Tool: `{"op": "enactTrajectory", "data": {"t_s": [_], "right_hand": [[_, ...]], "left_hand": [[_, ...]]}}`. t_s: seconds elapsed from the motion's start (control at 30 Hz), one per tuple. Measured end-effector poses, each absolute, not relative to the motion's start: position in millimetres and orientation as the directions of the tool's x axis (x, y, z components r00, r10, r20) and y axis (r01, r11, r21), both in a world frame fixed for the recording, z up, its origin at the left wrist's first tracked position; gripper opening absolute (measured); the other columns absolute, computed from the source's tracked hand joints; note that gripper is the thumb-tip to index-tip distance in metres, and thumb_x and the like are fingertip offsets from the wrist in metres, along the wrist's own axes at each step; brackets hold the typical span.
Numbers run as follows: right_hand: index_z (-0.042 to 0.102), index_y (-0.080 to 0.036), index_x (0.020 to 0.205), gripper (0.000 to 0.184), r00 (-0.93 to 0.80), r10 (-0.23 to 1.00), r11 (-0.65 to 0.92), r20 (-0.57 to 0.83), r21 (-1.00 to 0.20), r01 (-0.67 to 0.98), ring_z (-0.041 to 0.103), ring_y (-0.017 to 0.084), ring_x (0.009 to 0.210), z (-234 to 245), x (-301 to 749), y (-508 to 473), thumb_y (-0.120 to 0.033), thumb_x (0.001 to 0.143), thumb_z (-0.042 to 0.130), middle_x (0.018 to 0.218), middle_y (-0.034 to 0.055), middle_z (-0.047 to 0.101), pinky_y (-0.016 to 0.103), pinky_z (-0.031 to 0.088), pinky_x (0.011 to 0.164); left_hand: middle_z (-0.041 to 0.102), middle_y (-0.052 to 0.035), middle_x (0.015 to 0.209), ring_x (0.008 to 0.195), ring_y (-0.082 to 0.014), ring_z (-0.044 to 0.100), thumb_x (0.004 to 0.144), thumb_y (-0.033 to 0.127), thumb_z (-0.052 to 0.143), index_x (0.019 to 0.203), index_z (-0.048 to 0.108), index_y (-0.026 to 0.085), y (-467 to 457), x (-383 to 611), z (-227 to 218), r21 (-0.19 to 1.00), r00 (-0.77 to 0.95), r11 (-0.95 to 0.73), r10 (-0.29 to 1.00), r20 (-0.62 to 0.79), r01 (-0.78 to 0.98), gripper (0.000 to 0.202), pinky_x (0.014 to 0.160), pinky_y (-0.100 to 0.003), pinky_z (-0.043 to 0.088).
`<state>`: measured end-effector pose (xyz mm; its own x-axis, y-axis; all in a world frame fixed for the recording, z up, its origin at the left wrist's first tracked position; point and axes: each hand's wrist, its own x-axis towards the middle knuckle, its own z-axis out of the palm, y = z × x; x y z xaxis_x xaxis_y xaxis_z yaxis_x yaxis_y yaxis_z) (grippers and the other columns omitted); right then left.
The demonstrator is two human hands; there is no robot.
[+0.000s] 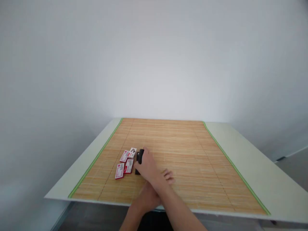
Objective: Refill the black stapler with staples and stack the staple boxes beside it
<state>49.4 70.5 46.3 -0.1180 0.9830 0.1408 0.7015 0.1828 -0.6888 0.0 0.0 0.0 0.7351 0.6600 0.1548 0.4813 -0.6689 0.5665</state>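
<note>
My right hand (147, 165) reaches to the left across my left wrist, its fingers closed around a black stapler (141, 156) that sits on the mat. Part of the stapler is hidden by the hand. Underneath, my left hand (167, 176) points right with its fingers stretched out and nothing seen in them; my right forearm covers much of it. Just left of the stapler lie several small red-and-white boxes: a box with a dark picture (132, 152), a box beneath the others (129, 166), a box at the front left (119, 171) and a box behind it (124, 156).
A bamboo mat (183, 150) with green edging covers the middle of a white table (243, 144). Behind the table rises a pale wall (158, 64). The table's front edge runs close to my forearms.
</note>
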Motion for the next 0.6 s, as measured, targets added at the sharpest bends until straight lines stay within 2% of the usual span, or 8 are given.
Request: {"op": "enactTrajectory", "data": {"t_s": [0.07,0.13,0.2,0.27,0.33,0.4,0.47,0.6], "right_hand": [[0.044,-0.014,0.143,0.063,-0.145,0.977,0.211,0.154,-0.67,0.712,0.055,0.029,0.126,43.6,72.3,75.0,-0.02,0.082,0.063,0.137,0.0175,0.058,0.041,0.045,0.104],[0.05,-0.015,0.138,0.057,-0.165,0.973,0.231,0.162,-0.659,0.716,0.055,0.027,0.126,43.7,100.4,79.3,-0.015,0.083,0.061,0.136,0.0159,0.059,0.038,0.043,0.106],[0.058,-0.017,0.131,0.047,-0.206,0.964,0.265,0.168,-0.645,0.717,0.058,0.025,0.122,45.8,131.2,83.2,-0.013,0.084,0.06,0.13,0.0127,0.064,0.037,0.043,0.106],[0.062,-0.018,0.128,0.045,-0.249,0.953,0.3,0.172,-0.629,0.717,0.059,0.025,0.12,49.1,161.5,87.0,-0.012,0.084,0.06,0.127,0.011,0.067,0.037,0.042,0.107],[0.066,-0.02,0.126,0.044,-0.305,0.938,0.341,0.167,-0.616,0.71,0.061,0.025,0.118,52.9,187.8,90.5,-0.011,0.084,0.062,0.125,0.0091,0.069,0.037,0.043,0.106],[0.069,-0.022,0.125,0.044,-0.362,0.919,0.378,0.156,-0.608,0.698,0.063,0.024,0.116,56.3,207.4,93.0,-0.01,0.082,0.064,0.123,0.0077,0.072,0.036,0.044,0.105],[0.069,-0.022,0.125,0.045,-0.406,0.902,0.407,0.147,-0.603,0.686,0.064,0.024,0.115,59.1,219.7,94.3,-0.008,0.082,0.064,0.123,0.007,0.072,0.036,0.045,0.104],[0.068,-0.024,0.128,0.049,-0.46,0.876,0.449,0.145,-0.595,0.667,0.064,0.023,0.117,62.8,228.1,93.7,-0.007,0.082,0.063,0.126,0.0053,0.072,0.035,0.045,0.104]], "left_hand": [[0.062,-0.0003,0.144,0.14,-0.0238,0.051,0.095,0.018,0.052,0.137,0.064,0.029,-2.9,-3.1,13.3,0.709,0.72,-0.578,0.679,0.143,0.404,0.045,0.12,-0.042,0.037],[0.075,-0.0016,0.123,0.126,-0.025,0.062,0.09,0.013,0.052,0.118,0.076,0.027,-4.0,-3.1,24.3,0.796,0.682,-0.492,0.717,0.141,0.352,0.039,0.113,-0.042,0.044],[0.078,-0.0002,0.112,0.118,-0.0245,0.066,0.088,0.013,0.052,0.108,0.079,0.028,-3.4,-1.3,31.0,0.844,0.665,-0.447,0.731,0.153,0.297,0.037,0.115,-0.045,0.042],[0.077,0.0008,0.114,0.118,-0.023,0.066,0.091,0.015,0.052,0.109,0.079,0.03,-2.1,0.3,33.0,0.873,0.643,-0.417,0.747,0.17,0.254,0.036,0.117,-0.045,0.039],[0.075,-0.0007,0.12,0.119,-0.0216,0.065,0.096,0.02,0.051,0.114,0.077,0.03,-1.1,0.7,31.1,0.885,0.575,-0.39,0.796,0.186,0.254,0.034,0.114,-0.042,0.043],[0.071,-0.0034,0.126,0.122,-0.0211,0.063,0.1,0.025,0.048,0.117,0.075,0.029,-0.6,0.5,26.9,0.867,0.46,-0.387,0.861,0.218,0.314,0.032,0.109,-0.04,0.047],[0.066,-0.0051,0.135,0.128,-0.0222,0.057,0.103,0.028,0.046,0.125,0.07,0.029,-0.6,1.2,22.0,0.801,0.348,-0.402,0.901,0.259,0.444,0.033,0.112,-0.042,0.045],[0.045,-0.0058,0.157,0.147,-0.0271,0.037,0.103,0.034,0.046,0.151,0.047,0.03,0.2,9.0,14.5,0.554,0.279,-0.408,0.911,0.305,0.726,0.048,0.12,-0.051,0.034]]}}
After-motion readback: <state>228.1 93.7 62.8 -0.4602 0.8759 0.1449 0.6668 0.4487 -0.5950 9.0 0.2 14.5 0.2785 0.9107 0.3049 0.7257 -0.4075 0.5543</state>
